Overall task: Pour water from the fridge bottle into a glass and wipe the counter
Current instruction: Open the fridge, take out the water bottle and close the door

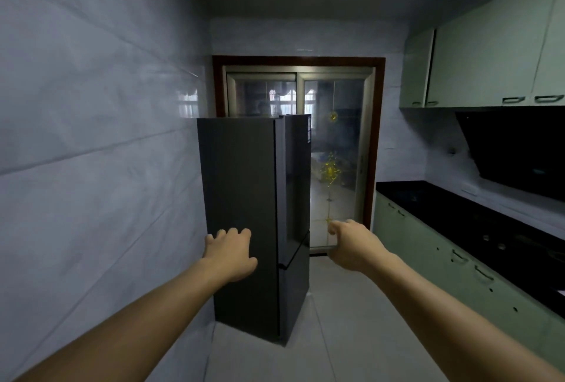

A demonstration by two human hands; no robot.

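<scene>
1. Fridge (244, 198) stands shut by the left wall; the bottle is out of sight, presumably inside.
2. Left hand (230, 251) and right hand (351, 244) reach toward it, both empty, fingers loosely bent.
3. Step in hand, I'd judge: the approach to fetch the bottle.
4. Next calls for a grip on the door edge and a pull; the counter (458, 216) lies to the right.

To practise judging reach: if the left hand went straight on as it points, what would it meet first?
Most likely the fridge, on its side panel; the left hand points at it, though the gap is unclear.
</scene>
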